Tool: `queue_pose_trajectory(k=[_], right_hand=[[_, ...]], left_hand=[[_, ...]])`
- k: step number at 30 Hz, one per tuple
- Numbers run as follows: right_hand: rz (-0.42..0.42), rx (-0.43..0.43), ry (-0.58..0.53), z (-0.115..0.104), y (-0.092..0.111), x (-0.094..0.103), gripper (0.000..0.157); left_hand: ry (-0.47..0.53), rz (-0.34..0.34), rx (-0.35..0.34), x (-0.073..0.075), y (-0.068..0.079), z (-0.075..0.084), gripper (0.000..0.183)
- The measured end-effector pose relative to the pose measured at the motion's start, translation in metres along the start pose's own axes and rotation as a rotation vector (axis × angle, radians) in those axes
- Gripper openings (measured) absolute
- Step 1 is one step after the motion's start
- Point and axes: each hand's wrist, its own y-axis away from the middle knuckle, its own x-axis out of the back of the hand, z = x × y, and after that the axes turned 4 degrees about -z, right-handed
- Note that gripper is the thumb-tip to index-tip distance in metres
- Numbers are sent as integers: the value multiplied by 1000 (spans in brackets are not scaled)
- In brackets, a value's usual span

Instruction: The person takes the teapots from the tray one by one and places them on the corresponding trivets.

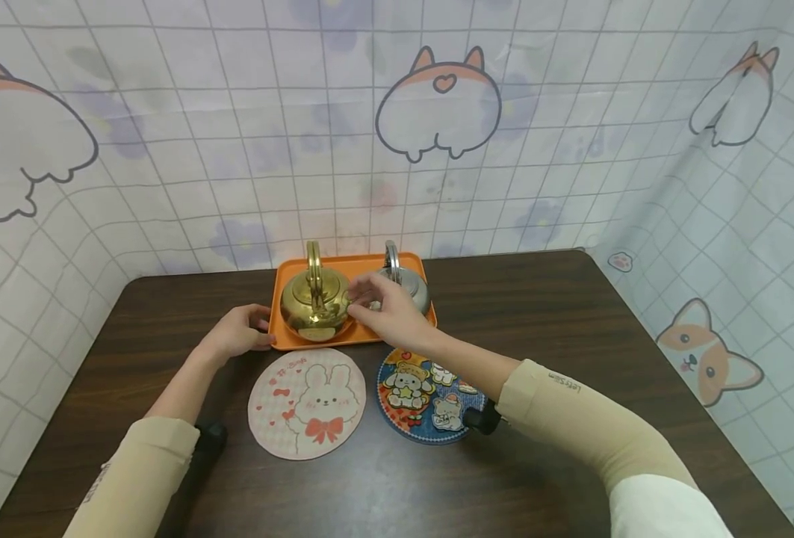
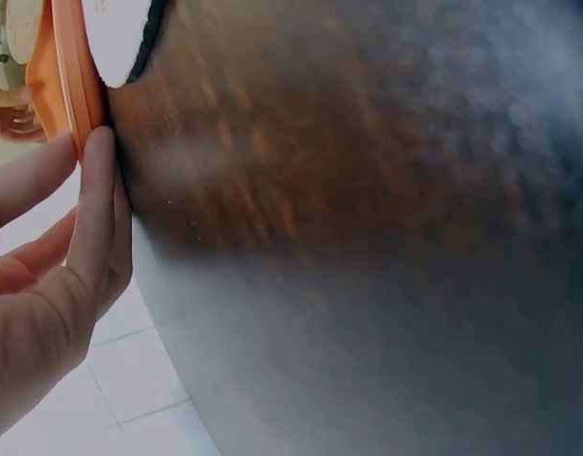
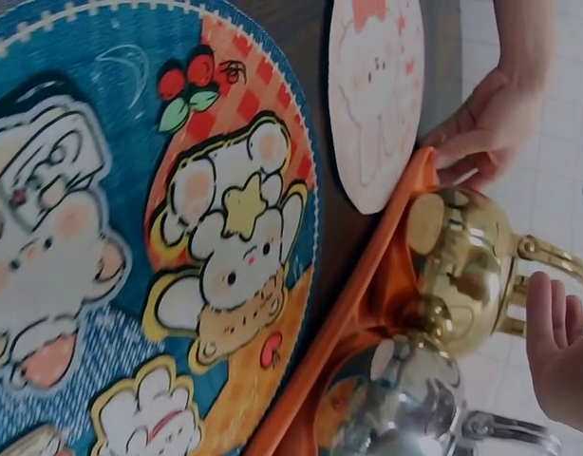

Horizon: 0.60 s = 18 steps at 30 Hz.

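Observation:
A gold kettle (image 1: 299,302) and a silver kettle (image 1: 413,284) stand side by side on an orange tray (image 1: 359,261), their handles upright. At the tray's left front corner, my left hand (image 1: 238,331) grips the rim; the left wrist view has the thumb and index finger on either side of the tray edge (image 2: 71,71). My right hand (image 1: 393,310) hovers between the kettles, holding nothing, and covers part of the silver one. Its slightly bent fingers (image 3: 548,313) appear close to the gold kettle's handle (image 3: 548,255) in the right wrist view.
In front of the tray lie two round mats: a pink one with a rabbit (image 1: 305,403) and a blue one with cartoon animals (image 1: 430,396). All this rests on a dark wooden table (image 1: 538,314). A tile-patterned curtain (image 1: 269,149) hangs behind the table.

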Motion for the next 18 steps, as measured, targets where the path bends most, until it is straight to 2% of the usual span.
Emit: queue_pose_trajectory(k=[5, 10, 18], right_hand=[[4, -12, 5, 1, -8, -9, 33], [9, 9, 15, 1, -17, -14, 36], [34, -2, -62, 5, -33, -21, 40]], left_hand=[[1, 7, 3, 0, 0, 0, 61], [-2, 8, 8, 1, 0, -1, 62], [3, 14, 20, 0, -2, -2, 63]])
